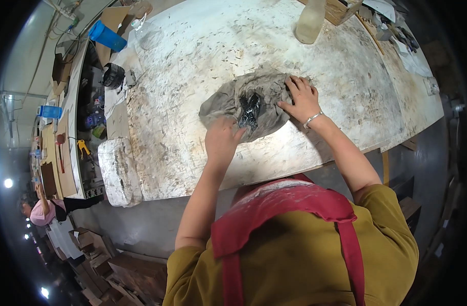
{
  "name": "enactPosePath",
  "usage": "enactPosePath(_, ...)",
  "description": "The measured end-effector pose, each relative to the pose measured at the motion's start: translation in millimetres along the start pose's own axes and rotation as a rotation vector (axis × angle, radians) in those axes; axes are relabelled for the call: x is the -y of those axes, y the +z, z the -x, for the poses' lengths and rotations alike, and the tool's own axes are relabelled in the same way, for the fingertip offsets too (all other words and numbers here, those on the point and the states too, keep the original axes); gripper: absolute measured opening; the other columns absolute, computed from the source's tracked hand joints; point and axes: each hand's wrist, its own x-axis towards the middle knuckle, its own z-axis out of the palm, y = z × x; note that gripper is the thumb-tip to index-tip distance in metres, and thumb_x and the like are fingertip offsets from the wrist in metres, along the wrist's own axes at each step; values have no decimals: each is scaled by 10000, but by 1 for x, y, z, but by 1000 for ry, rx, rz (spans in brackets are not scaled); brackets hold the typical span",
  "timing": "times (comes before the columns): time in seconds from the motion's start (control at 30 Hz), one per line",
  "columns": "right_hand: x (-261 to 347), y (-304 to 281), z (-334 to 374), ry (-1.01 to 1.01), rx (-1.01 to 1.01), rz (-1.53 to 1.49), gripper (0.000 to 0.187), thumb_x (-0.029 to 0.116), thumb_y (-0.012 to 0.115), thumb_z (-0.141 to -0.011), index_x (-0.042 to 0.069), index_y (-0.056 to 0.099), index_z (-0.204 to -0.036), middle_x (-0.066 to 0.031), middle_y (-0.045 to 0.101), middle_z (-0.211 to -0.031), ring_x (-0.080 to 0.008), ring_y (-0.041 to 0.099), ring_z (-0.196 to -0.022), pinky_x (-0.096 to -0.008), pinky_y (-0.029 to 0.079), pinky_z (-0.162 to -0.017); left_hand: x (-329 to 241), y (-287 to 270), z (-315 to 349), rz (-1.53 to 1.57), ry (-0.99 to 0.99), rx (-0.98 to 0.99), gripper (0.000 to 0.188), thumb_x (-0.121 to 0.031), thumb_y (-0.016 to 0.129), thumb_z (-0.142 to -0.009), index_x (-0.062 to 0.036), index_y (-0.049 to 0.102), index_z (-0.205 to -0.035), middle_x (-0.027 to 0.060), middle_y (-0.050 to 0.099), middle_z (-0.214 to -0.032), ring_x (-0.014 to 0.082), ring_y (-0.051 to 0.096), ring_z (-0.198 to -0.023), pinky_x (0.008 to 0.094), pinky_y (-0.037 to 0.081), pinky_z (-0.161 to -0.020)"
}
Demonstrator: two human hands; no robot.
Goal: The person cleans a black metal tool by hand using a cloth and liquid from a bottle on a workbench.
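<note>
A crumpled grey cloth (220,104) lies on the worktable, its folds gathered around a shiny black clump (250,109) that looks like wet or plastic-like material. At the cloth's near left edge is my left hand (222,140), its thumb pointing toward the black clump; its other fingers are blurred and partly lost against the fabric. My right hand (304,102), with a silver bracelet on the wrist, rests on the cloth's right side. Its fingers are spread and bent, the thumb apart from them. What lies under the cloth is hidden.
The worktable (167,148) has a stained whitish top. A cloudy bottle (310,23) stands at the far side, near a wooden box (335,11). Far left are a blue container (107,35) and a black roll (113,75). Another person (41,210) is off to the left.
</note>
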Motion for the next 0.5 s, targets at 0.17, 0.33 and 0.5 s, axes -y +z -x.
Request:
enactPosePath(0.17,1,8,-4,-22,-31,-91,420,214,670,-731,107,548,-1118,-110,432,-1298,-292,314,-1268,-484,229,-1018,1,-4,-4,90,-115,8,205,-206,666,-766,-29,595,-843,100,563,-735,262,552,-663,343,441,-611)
enactPosePath(0.33,20,-26,1,-99,-122,-163,345,156,646,-734,99,562,-1063,-92,485,-1190,-273,408,-1166,-447,284,-967,9,-10,-11,452,-395,100,133,-129,630,-798,-13,575,-830,39,531,-584,121,482,-519,266,381,-504)
enactPosePath(0.5,48,-23,23,-390,-27,-433,93,143,610,-764,79,543,-768,-90,556,-719,-299,555,-683,-399,438,-618,7,-22,-9,800,-660,85,113,-109,575,-847,-6,574,-801,3,544,-583,57,467,-507,206,361,-472)
